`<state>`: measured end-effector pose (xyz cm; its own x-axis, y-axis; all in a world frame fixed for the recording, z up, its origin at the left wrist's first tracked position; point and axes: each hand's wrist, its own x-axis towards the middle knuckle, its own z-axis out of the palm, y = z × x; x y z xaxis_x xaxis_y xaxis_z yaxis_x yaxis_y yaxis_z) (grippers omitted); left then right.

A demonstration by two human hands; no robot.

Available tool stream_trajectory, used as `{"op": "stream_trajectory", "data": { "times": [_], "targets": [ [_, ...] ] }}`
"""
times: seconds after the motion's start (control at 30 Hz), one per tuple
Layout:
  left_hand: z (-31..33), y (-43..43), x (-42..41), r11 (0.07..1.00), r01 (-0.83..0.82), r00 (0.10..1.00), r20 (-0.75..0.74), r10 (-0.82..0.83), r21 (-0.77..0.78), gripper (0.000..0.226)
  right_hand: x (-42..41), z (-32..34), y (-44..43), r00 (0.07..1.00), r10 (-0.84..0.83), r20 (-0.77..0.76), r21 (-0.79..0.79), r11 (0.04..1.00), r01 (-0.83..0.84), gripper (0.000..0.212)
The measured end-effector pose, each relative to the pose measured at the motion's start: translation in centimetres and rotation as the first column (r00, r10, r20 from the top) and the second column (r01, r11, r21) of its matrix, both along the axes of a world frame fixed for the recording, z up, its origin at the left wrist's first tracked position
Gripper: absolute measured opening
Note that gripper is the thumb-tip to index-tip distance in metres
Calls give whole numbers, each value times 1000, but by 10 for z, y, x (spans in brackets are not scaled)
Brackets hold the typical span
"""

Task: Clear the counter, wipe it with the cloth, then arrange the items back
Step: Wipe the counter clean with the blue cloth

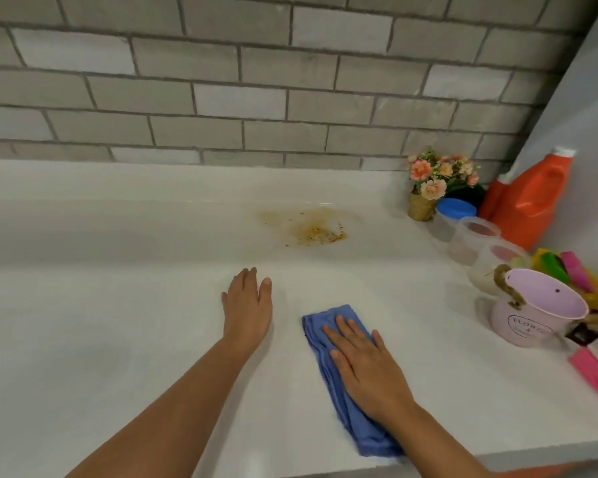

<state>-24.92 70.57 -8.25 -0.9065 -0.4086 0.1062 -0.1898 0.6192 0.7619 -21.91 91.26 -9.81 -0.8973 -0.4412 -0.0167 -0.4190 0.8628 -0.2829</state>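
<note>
Now, at lower centre, our right hand lies flat on the cloth, fingers straight and slightly spread, pressing rather than gripping. The cloth is a soft blue strip, folded long, and it runs from mid-frame down to the counter's near edge. To its left, apart from it, our left hand rests palm-down on the counter with its fingers straight and close together, holding nothing.

The counter is smooth, glossy and white. Above the hands, at centre, we see a gritty orange-brown stain, speckled with crumbs.

The items crowd the right side. A small woven pot of pink flowers stands before an orange plastic jug, then come a blue-lidded tub, two clear round cups and a pink metal pail with a rope handle. Behind everything runs a wall of grey brick tiles.
</note>
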Motion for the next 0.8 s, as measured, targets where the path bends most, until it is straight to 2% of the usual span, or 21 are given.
{"op": "stream_trajectory", "data": {
  "times": [0.03, 0.1, 0.13, 0.17, 0.27, 0.37, 0.43, 0.5, 0.57, 0.67, 0.8],
  "targets": [
    [-1, 1, -7, 1000, 10, 1000, 18, -10, -26, 50, -16, 1, 13, 998, -62, 3, 8, 998, 62, 106],
    [-2, 1, -21, 998, 29, 999, 31, -27, -48, 51, -52, 4, 34, 978, -207, 5, 28, 978, 207, 67],
    [-3, 0, -29, 998, 32, 999, 33, -30, -53, 52, -69, 6, 40, 958, -285, 7, 40, 958, 285, 53],
    [-3, -1, -36, 998, 30, 999, 35, -28, -58, 52, -86, 8, 42, 937, -349, 12, 56, 936, 347, 50],
    [-5, -2, -59, 995, 21, 998, 56, -16, -93, 52, -133, 10, 30, 911, -410, 31, 130, 906, 404, 58],
    [-6, -3, -82, 997, 19, 999, 37, -16, -79, 52, -160, 10, 16, 950, -305, 72, 157, 944, 291, 72],
    [-2, -6, -97, 1000, -24, 1000, -16, 23, -11, 50, -162, 10, 20, 974, -214, 77, 134, 970, 203, 68],
    [2, -13, -113, 997, -71, 995, -63, 71, 3, 49, -159, 8, 33, 980, -193, 55, 102, 977, 187, 59],
    [6, -22, -131, 995, -97, 993, -66, 95, -29, 48, -166, 4, 44, 964, -266, 25, 50, 963, 265, 52],
    [4, -36, -152, 990, -124, 992, -34, 122, -68, 50, -204, 0, 49, 891, -451, -57, 16, 892, 453, 50],
    [-18, -46, -161, 979, -161, 987, -35, 157, -122, 51, -273, 4, 40, 785, -620, -8, 53, 783, 619, 53]
  ]
}}
